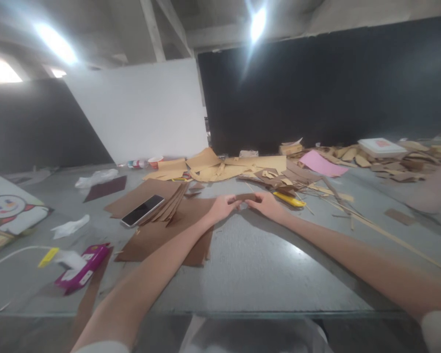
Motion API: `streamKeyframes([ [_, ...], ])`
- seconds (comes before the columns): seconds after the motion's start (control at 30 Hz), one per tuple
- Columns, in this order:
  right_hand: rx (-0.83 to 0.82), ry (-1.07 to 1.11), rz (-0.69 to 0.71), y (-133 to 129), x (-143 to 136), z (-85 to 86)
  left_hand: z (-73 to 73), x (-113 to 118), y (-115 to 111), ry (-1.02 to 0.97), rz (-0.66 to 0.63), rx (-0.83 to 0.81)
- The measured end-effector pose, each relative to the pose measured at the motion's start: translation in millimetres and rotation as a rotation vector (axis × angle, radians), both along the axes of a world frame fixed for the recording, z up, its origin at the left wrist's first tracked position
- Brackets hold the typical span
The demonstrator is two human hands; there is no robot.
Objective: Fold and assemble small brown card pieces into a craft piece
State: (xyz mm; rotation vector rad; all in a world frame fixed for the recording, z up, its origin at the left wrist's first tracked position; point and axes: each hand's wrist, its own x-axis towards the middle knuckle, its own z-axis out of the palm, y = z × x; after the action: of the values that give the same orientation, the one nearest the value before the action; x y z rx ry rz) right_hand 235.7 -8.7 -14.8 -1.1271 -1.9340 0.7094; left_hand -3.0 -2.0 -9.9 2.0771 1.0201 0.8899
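**A:** Grip, fingers first?

**B:** My left hand [222,206] and my right hand [266,203] each pinch one end of a small brown cardboard strip [244,197]; fingers narrow, closed onto it, thumbs near the ends; the strip runs flat between the two hands, just above the grey table [264,264], far out at arm's reach. My reading: held at both ends so it stays straight and both edges show; a judgement, not a thing seen.

**A:** Material of the strip?

**B:** Thin board, matt dark brown, narrow and oblong; whether it is creased I cannot tell at this size.

**A:** What sits nearest?

**B:** Just right of my right hand, a yellow utility knife [289,199] lying flat, probably parked within easy reach; below my left hand, a large dark brown sheet [161,235], flat on the table; left of that, a fanned stack of tan boards with a phone [142,210] on top, glossy black, screen up.

**A:** Further out?

**B:** A heap of lighter tan offcuts [220,166], angular and overlapping; a pink sheet [321,164]; thin wooden sticks [371,225] running diagonally at right; a white flat box [382,146] beyond; near left, a magenta packet [83,267] and crumpled white tissue [70,226]; table surface smooth, slightly reflective.
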Motion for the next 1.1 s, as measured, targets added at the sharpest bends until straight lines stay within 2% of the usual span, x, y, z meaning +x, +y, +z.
streamKeyframes([
  [0.17, -0.008, -0.02, 0.07, -4.2, 0.0, 5.4, 2.7, 0.9, -5.0, 0.041, -0.037, 0.059],
  [0.43, -0.046, -0.006, 0.095, -8.5, -0.8, 7.2, 2.5, 2.5, -6.7, 0.106, -0.056, 0.106],
  [0.57, -0.072, 0.031, 0.089, -8.9, -1.5, 6.9, 1.1, 1.9, -4.3, 0.054, -0.05, 0.071],
  [0.7, -0.104, 0.086, 0.044, -6.2, 0.1, 5.4, 0.5, 1.8, -2.6, 0.035, 0.011, 0.052],
  [0.83, -0.111, 0.068, -0.011, -2.9, 1.2, 3.2, -1.0, 2.1, -0.7, 0.055, 0.032, 0.069],
  [1.1, -0.061, 0.016, 0.0, -1.9, 1.4, 3.4, -1.3, 2.9, -2.1, 0.067, 0.033, 0.062],
])
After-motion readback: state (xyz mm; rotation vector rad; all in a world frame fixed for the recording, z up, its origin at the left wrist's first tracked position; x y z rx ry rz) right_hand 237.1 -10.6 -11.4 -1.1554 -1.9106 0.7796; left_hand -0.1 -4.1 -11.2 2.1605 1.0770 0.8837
